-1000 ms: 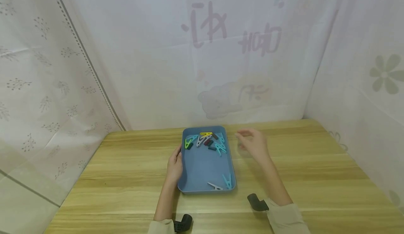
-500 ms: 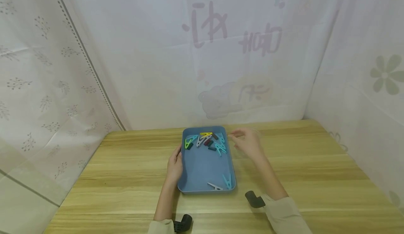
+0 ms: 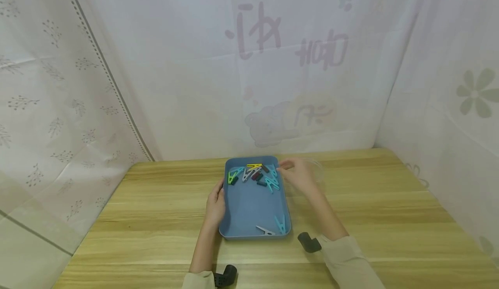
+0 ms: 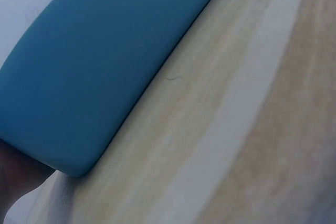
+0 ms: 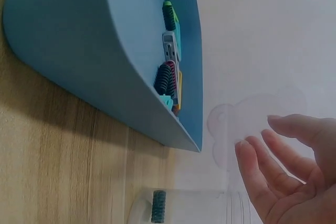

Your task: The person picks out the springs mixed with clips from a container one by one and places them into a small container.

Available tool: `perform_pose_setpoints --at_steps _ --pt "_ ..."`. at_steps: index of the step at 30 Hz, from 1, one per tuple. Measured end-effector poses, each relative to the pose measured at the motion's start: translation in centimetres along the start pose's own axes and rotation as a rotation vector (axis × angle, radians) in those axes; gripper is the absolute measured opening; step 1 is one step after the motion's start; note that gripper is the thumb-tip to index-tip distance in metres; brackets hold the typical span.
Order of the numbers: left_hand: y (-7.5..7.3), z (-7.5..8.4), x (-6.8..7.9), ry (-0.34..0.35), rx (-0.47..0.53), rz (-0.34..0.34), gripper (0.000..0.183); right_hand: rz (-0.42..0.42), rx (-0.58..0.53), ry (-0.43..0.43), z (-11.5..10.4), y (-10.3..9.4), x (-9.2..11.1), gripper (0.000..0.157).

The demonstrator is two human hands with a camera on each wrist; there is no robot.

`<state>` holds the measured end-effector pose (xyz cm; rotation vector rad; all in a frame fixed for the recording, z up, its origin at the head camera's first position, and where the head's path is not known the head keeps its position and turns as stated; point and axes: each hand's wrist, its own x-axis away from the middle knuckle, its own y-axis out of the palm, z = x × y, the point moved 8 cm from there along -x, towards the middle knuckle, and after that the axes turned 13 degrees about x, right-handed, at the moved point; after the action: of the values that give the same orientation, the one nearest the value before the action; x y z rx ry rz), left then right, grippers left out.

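Observation:
A blue rectangular tray (image 3: 251, 213) lies in front of me, its near side toward me. My left hand (image 3: 215, 204) grips its left wall. My right hand (image 3: 299, 175) is at the tray's far right edge, above the rim; in the right wrist view its thumb and fingers are bent apart with nothing between them. Inside the tray's far end are turquoise clothespins (image 3: 271, 183), a yellow clothespin (image 3: 254, 166), grey clothespins (image 3: 246, 175), a lime green clothespin (image 3: 231, 177) and several small dark ribbed pieces (image 5: 164, 80).
A clear plastic container (image 5: 194, 205) stands right of the tray, behind my right hand, with a dark green ribbed piece (image 5: 158, 206) in it. A grey clothespin (image 3: 266, 230) and a turquoise clothespin (image 3: 280, 225) lie at the tray's near end. White curtains surround the wooden table (image 3: 156, 219).
My right hand has moved left, from beside the tray to over its far right rim, uncovering the clear container behind it. My left hand has stayed on the tray.

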<state>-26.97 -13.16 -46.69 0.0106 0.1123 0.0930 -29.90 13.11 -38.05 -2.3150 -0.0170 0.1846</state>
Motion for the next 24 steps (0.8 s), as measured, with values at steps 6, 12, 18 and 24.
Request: perform_pose_setpoints --at_steps 6,12,18,24 --pt "0.0 0.1 0.0 0.010 0.008 -0.003 0.045 -0.011 0.049 -0.006 -0.4 0.4 -0.3 0.025" --pt "0.0 0.0 -0.1 -0.002 -0.001 -0.006 0.045 -0.027 0.065 -0.037 -0.9 0.8 -0.7 0.025" --pt "0.0 -0.4 -0.1 -0.023 -0.005 -0.020 0.047 -0.054 0.116 -0.057 -1.7 1.3 -1.0 0.026" --pt "0.0 -0.4 -0.3 -0.023 -0.011 -0.029 0.047 -0.090 0.133 -0.055 -2.5 2.0 -1.2 0.026"
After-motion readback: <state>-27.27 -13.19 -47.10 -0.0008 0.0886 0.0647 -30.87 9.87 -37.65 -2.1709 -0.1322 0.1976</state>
